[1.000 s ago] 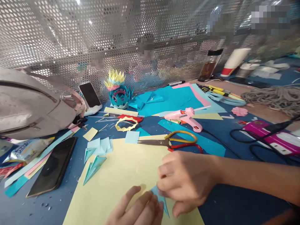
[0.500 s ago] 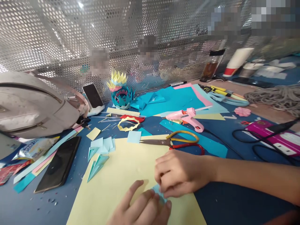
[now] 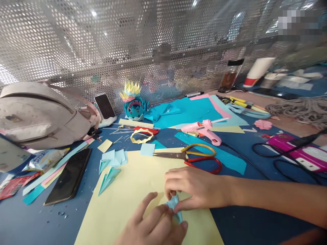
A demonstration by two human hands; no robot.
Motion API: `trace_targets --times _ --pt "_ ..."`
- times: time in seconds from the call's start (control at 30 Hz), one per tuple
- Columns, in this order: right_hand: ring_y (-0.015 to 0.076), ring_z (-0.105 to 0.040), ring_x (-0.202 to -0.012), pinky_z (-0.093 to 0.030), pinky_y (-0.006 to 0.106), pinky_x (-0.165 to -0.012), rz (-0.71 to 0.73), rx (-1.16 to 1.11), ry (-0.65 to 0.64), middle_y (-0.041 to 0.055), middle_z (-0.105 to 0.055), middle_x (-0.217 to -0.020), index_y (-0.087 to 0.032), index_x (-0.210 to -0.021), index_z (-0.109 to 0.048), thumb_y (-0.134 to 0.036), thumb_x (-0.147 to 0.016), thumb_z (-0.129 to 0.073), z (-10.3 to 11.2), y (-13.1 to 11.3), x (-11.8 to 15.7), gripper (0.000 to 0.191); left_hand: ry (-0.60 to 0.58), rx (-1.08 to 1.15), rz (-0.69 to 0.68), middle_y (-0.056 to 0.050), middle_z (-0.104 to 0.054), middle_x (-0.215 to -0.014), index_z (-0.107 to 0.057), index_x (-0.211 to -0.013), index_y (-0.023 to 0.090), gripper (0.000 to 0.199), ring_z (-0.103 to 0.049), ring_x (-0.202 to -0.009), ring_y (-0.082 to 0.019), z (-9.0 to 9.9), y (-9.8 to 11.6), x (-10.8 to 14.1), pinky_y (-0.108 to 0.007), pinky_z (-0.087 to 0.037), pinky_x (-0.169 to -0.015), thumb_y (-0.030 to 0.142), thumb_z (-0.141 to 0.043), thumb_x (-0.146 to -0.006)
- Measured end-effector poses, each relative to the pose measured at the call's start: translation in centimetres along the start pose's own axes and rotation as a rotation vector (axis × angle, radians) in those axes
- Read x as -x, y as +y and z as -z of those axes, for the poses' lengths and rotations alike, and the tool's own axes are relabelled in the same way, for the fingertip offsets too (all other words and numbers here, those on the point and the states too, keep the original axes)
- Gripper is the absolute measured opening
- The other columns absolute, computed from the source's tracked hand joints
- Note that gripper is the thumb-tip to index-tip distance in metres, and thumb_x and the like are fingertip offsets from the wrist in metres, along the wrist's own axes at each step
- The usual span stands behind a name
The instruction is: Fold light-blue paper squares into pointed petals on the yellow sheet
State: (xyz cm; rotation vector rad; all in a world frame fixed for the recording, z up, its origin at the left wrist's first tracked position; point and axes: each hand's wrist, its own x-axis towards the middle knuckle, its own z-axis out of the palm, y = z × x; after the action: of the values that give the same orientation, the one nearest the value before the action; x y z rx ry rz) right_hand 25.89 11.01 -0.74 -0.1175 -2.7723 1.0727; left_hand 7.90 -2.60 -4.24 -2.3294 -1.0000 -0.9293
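Observation:
Between my two hands is a small piece of light blue paper (image 3: 173,203), partly folded and partly hidden by my fingers. My right hand (image 3: 194,189) pinches its upper part between thumb and fingers. From below, my left hand (image 3: 155,224) presses the paper down with its fingertips, the index finger sticking out to the side. Both hands rest over a large pale yellow sheet (image 3: 133,180). Folded light blue paper triangles (image 3: 109,178) and loose blue squares (image 3: 114,157) lie at its upper left corner. Just beyond my right hand are scissors (image 3: 176,155) with yellow and red handles.
A pink glue gun (image 3: 201,130), a yellow paper ring (image 3: 141,136) and a red cutter (image 3: 145,130) lie farther back. A layered paper flower (image 3: 135,107) stands by the perforated metal panel (image 3: 114,41). A phone (image 3: 68,177) and backpack (image 3: 38,115) are left, a magenta power strip (image 3: 293,149) right.
My right thumb and fingers have spread apart a little, and more of the blue paper shows between them. My left hand stays nearly in place. The view has shifted slightly.

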Motion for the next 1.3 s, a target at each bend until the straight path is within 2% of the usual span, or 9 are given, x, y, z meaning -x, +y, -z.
trace_targets --times 0.2,0.4,0.6,0.7,0.87,1.0,1.13,1.2,1.3 --pt "0.0161 -0.057 -0.085 -0.042 0.025 -0.074 0.007 0.016 0.004 0.0029 -0.062 -0.089 -0.017 -0.096 -0.064 -0.046 -0.098 -0.061 -0.1 0.1 0.0 0.029 0.042 0.034 0.089 0.007 -0.066 -0.068 -0.068 -0.074 0.018 0.022 -0.067 -0.072 -0.006 -0.4 0.4 0.0 -0.031 -0.032 -0.123 0.024 -0.066 -0.095" --pt "0.0160 -0.056 -0.083 -0.041 0.026 -0.075 0.045 0.063 0.014 0.0028 -0.063 -0.088 -0.017 -0.097 -0.063 -0.045 -0.099 -0.060 -0.1 0.0 0.0 0.029 0.020 0.025 0.015 0.005 -0.071 -0.071 -0.070 -0.077 0.020 0.025 -0.070 -0.075 -0.008 0.0 0.2 -0.3 -0.035 -0.026 -0.126 0.021 -0.059 -0.099" --pt "0.0158 -0.058 -0.083 -0.040 0.026 -0.073 -0.039 0.034 0.005 0.0017 -0.063 -0.086 -0.017 -0.094 -0.064 -0.046 -0.095 -0.065 0.0 -0.3 0.0 0.029 0.030 -0.014 -0.007 0.006 -0.073 -0.075 -0.072 -0.079 0.021 0.027 -0.072 -0.078 -0.008 0.2 0.1 -0.2 -0.036 -0.025 -0.126 0.022 -0.057 -0.101" --pt "0.0156 -0.059 -0.085 -0.041 0.025 -0.074 -0.093 -0.037 -0.007 0.0014 -0.063 -0.087 -0.018 -0.094 -0.065 -0.045 -0.093 -0.068 0.2 -0.5 -0.1 0.028 0.017 0.008 0.009 0.006 -0.073 -0.077 -0.072 -0.081 0.020 0.024 -0.071 -0.078 -0.008 0.3 0.1 -0.2 -0.033 -0.034 -0.123 0.022 -0.058 -0.101" --pt "0.0142 -0.058 -0.081 -0.043 0.023 -0.071 -0.195 -0.217 -0.020 0.0011 -0.063 -0.088 -0.018 -0.098 -0.070 -0.043 -0.086 -0.076 0.6 -0.4 -0.1 0.028 -0.008 -0.008 0.034 0.007 -0.062 -0.061 -0.066 -0.074 0.020 0.025 -0.060 -0.057 -0.009 0.4 0.3 -0.2 -0.029 -0.056 -0.099 0.018 -0.058 -0.098" --pt "0.0130 -0.057 -0.077 -0.043 0.022 -0.067 -0.261 -0.356 -0.024 0.0014 -0.064 -0.088 -0.017 -0.099 -0.072 -0.042 -0.083 -0.079 0.8 -0.1 -0.2 0.031 -0.038 0.074 0.106 0.006 -0.062 -0.065 -0.066 -0.077 0.019 0.021 -0.060 -0.060 -0.009 0.9 -0.1 -0.1 -0.031 -0.053 -0.100 0.017 -0.059 -0.097" --pt "0.0116 -0.056 -0.071 -0.043 0.022 -0.065 -0.323 -0.540 0.080 0.0012 -0.065 -0.082 -0.015 -0.090 -0.070 -0.041 -0.078 -0.083 0.7 0.0 -0.3 0.031 -0.124 0.274 0.076 0.002 -0.064 -0.068 -0.070 -0.102 0.022 0.021 -0.059 -0.063 -0.013 1.9 -2.0 -0.1 -0.037 -0.051 -0.090 0.025 -0.049 -0.103" --pt "0.0110 -0.057 -0.070 -0.045 0.022 -0.066 -0.339 -0.622 0.163 0.0015 -0.066 -0.083 -0.015 -0.088 -0.068 -0.038 -0.077 -0.083 0.6 -0.2 -0.4 0.030 -0.093 0.421 0.222 0.001 -0.062 -0.066 -0.065 -0.089 0.021 0.028 -0.055 -0.062 -0.014 2.3 -3.0 -0.1 -0.032 -0.049 -0.076 0.029 -0.045 -0.105" --pt "0.0106 -0.057 -0.071 -0.047 0.022 -0.068 -0.328 -0.671 0.285 0.0015 -0.065 -0.086 -0.015 -0.087 -0.066 -0.035 -0.076 -0.084 0.2 -0.6 -0.5 0.029 -0.124 0.488 0.593 0.001 -0.058 -0.068 -0.054 -0.080 0.021 0.036 -0.052 -0.065 -0.014 2.4 -3.8 -0.4 -0.025 -0.043 -0.062 0.050 -0.054 -0.101"
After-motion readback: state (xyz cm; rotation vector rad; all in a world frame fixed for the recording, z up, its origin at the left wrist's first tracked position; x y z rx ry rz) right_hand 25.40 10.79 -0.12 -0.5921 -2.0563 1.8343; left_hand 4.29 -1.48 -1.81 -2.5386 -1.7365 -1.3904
